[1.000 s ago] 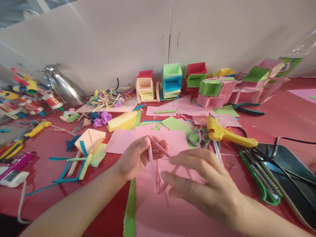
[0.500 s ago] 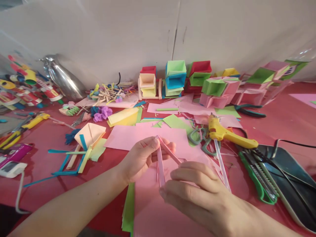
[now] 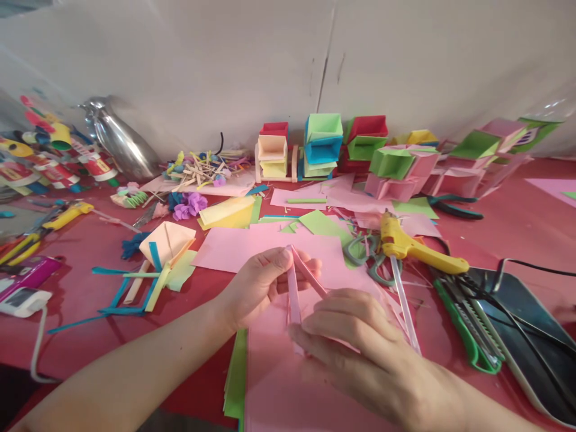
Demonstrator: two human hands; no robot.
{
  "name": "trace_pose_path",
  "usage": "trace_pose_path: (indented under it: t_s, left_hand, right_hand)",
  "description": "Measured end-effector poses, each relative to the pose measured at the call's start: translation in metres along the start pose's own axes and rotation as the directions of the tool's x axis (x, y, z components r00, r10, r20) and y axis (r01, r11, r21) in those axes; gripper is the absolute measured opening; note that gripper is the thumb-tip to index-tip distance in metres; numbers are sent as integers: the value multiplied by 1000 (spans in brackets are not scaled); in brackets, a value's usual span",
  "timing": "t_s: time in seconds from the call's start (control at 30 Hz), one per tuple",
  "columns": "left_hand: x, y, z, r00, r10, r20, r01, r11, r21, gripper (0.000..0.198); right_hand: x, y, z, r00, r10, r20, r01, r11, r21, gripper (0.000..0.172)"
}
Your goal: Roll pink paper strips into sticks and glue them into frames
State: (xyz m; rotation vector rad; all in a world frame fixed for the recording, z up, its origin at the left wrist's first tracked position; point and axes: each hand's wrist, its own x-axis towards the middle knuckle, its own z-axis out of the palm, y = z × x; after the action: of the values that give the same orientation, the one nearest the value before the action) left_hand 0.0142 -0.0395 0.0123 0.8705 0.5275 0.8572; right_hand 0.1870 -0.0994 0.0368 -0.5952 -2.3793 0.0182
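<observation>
My left hand (image 3: 263, 282) pinches the top of a folded pink paper strip (image 3: 294, 288) between thumb and fingers, over a sheet of pink paper (image 3: 288, 384) on the red table. The strip splits into two legs that run down toward my right hand (image 3: 355, 342). That hand is curled over the lower ends of the strip, fingers closed on them. A clear glue stick (image 3: 405, 303) lies just right of my right hand.
A yellow glue gun (image 3: 414, 246), grey scissors (image 3: 364, 255) and a green box cutter (image 3: 468, 327) lie to the right, by a dark tray (image 3: 531, 336). Folded paper boxes (image 3: 324, 147) line the wall. Paper scraps, a cone (image 3: 164, 243) and a steel jug (image 3: 119, 144) sit left.
My right hand has closed in on the lower ends of the pink strip and taken hold. The left hand has kept its pinch on the top. The view shifted slightly.
</observation>
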Motion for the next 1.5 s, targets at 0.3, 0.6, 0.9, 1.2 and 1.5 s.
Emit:
trace_pose_path:
  t_s: [0.3, 0.6, 0.9, 1.2, 1.5]
  left_hand:
    - [-2, 0, 3, 1000, 5, -2, -5, 999, 36, 24]
    - [-3, 10, -5, 994, 75, 81, -79, 996, 47, 23]
    - [-2, 18, -25, 964, 150, 218, -169, 983, 69, 23]
    - [-1, 17, -24, 941, 148, 303, -212, 959, 189, 25]
    - [3, 17, -27, 950, 62, 305, -224, 818, 531, 25]
  right_hand:
    - [2, -5, -2, 999, 27, 43, -28, 999, 18, 24]
    - [-4, 12, -8, 991, 85, -105, -79, 995, 58, 39]
    - [-10, 38, -3, 967, 245, -74, -243, 970, 29, 19]
    - [-11, 35, 6, 955, 284, -85, -282, 959, 35, 11]
    - [-16, 41, 12, 872, 467, 145, -468, 883, -27, 23]
